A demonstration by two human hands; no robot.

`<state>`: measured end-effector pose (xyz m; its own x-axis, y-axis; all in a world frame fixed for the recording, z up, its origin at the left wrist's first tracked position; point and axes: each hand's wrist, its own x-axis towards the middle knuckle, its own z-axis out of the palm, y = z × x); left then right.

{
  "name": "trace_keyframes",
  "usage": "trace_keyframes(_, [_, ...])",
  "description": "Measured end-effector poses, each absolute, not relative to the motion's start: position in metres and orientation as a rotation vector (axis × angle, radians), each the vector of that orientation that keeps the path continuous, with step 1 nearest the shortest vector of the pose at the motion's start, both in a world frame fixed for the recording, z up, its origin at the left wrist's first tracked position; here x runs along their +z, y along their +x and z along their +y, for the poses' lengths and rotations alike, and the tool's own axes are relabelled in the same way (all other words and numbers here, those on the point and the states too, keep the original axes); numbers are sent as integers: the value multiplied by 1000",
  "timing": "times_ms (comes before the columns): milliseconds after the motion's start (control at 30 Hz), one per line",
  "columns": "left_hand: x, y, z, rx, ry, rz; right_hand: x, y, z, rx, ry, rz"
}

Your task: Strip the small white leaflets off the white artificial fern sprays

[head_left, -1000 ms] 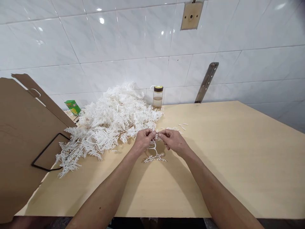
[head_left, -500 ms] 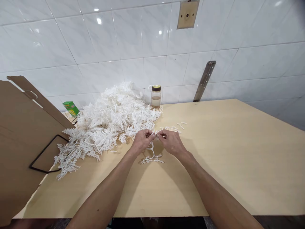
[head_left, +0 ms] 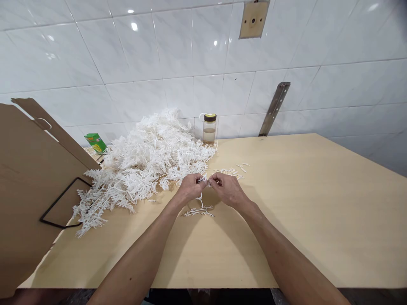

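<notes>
My left hand is closed on a white branching plastic sprig, whose forked lower end hangs below the fingers over the table. Close beside it, my right hand pinches at the sprig's upper part, thumb and forefinger together. What exactly lies between the right fingertips is too small to make out. Just beyond the hands, several small white bits lie loose on the table. A large heap of similar white sprigs rises to the left of my left hand.
A cardboard box stands at the left, with a black wire frame against it. Behind the heap is a green carton. A lidded bottle of liquid and a metal bracket are by the tiled wall. The wooden table extends right.
The sprig's hanging end has shifted slightly left and turned a little. The right fingertips have come slightly away from the left ones. The camera view has moved a touch.
</notes>
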<state>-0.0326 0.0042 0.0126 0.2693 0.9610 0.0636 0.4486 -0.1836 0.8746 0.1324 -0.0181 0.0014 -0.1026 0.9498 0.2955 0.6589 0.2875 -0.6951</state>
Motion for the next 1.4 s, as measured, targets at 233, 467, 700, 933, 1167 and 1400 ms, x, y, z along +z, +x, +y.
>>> trace_keyframes(233, [16,-32,3,730,1864,1386,0,120,-21,213,-1532,-2145])
trace_keyframes(467, [21,-32,-3,770,1747,1188,-10,140,-5,105,-1763,-1798])
trace_keyframes(700, [15,-31,0,829,1694,1070,-6,168,-4,128,-1626,-1571])
trace_keyframes(933, [10,-32,4,848,1712,1068,19,145,-21,684,-1346,-1771])
trace_keyframes(1167, [8,-32,5,862,1692,1107,16,148,-21,660,-1356,-1830])
trace_keyframes(1400, [12,-31,3,832,1784,1200,17,147,-22,644,-1367,-1912])
